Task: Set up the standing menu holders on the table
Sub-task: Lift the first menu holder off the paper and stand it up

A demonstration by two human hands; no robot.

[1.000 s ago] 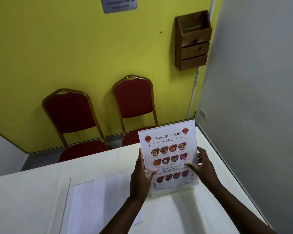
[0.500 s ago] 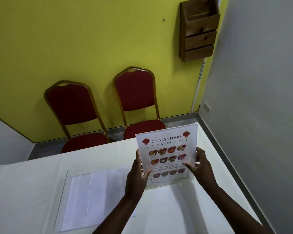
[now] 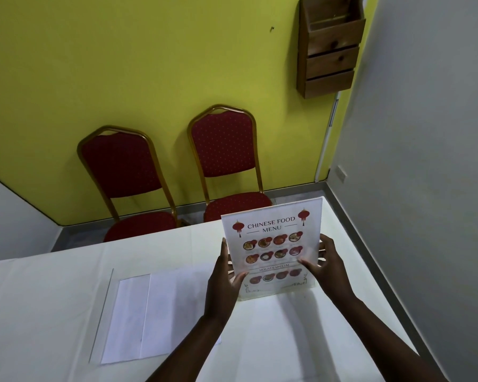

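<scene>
While the holder (image 3: 273, 249) is standing upright on the table (image 3: 53, 299), near its far right corner, I'm gripping it from both sides. My left hand (image 3: 224, 282) is clamping the holder's left edge: fingers (image 3: 223, 250) are running up behind the edge, thumb is pressing on the front face near the lower left. My right hand (image 3: 327, 267) is pinching the right edge: thumb is lying across the front just above the "HOUSES SPECIAL" line, fingers are curling round the back, partly showing through the clear panel. Both hands are closed on the holder, neither one free. The base is looking like it's touching the cloth, but I can't tell if it's fully seated or taking weight. The panel is facing me, tilting back slightly, with the "CHINESE FOOD MENU" sheet reading right way up. To the left, a second flat clear panel (image 3: 105, 312) is lying on the table with white sheets (image 3: 155, 312) on it, just beside my left forearm and apart from the holder. Past the table's far edge, two red chairs (image 3: 226, 144) are sitting against the yellow wall (image 3: 122, 64). A wooden rack (image 3: 329, 48) is hanging on that wall, upper right, next to the grey side wall (image 3: 425, 161).
</scene>
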